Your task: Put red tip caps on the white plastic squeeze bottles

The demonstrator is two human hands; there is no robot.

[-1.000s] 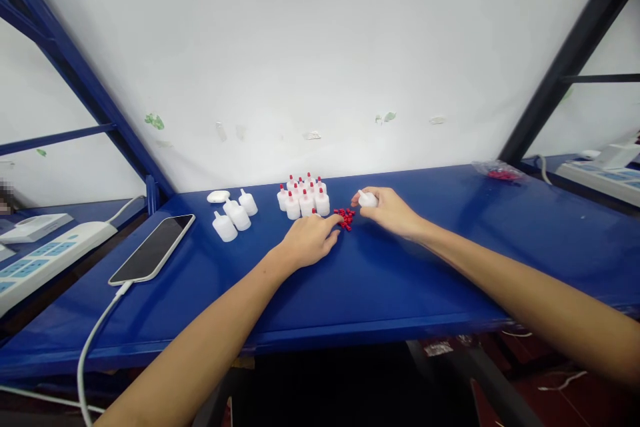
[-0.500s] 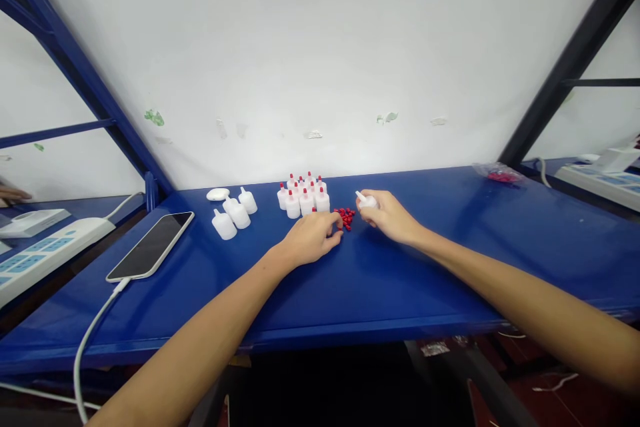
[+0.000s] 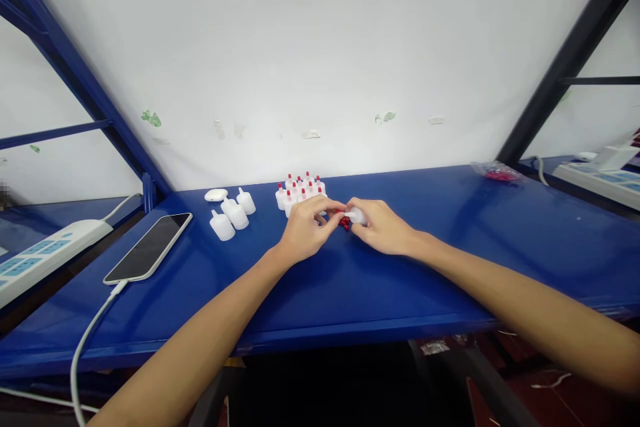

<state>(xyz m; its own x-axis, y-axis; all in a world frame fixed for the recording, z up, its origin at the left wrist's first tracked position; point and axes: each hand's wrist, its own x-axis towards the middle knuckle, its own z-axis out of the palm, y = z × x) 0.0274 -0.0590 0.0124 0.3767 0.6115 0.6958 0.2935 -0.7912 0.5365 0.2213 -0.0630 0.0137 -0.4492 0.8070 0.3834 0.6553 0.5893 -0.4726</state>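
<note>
My right hand (image 3: 383, 225) is closed around a small white squeeze bottle (image 3: 357, 216), tilted so its nozzle points left. The fingertips of my left hand (image 3: 311, 227) pinch at the nozzle's tip, where a bit of red cap shows, mostly hidden by the fingers. Below the fingertips lies a pile of small red caps (image 3: 345, 222), partly covered by both hands. Behind my left hand stands a cluster of white bottles with red caps (image 3: 294, 195). Several uncapped white bottles (image 3: 234, 213) stand further left.
A phone (image 3: 149, 248) with a white charging cable (image 3: 93, 327) lies on the left of the blue table (image 3: 320, 307). A white earbud case (image 3: 216, 195) sits behind the uncapped bottles. A clear bag of red pieces (image 3: 500, 173) rests at the far right, near the wall.
My left hand has left the cap pile and met the bottle's nozzle. My right hand has brought the bottle left and tipped it toward the left fingertips.
</note>
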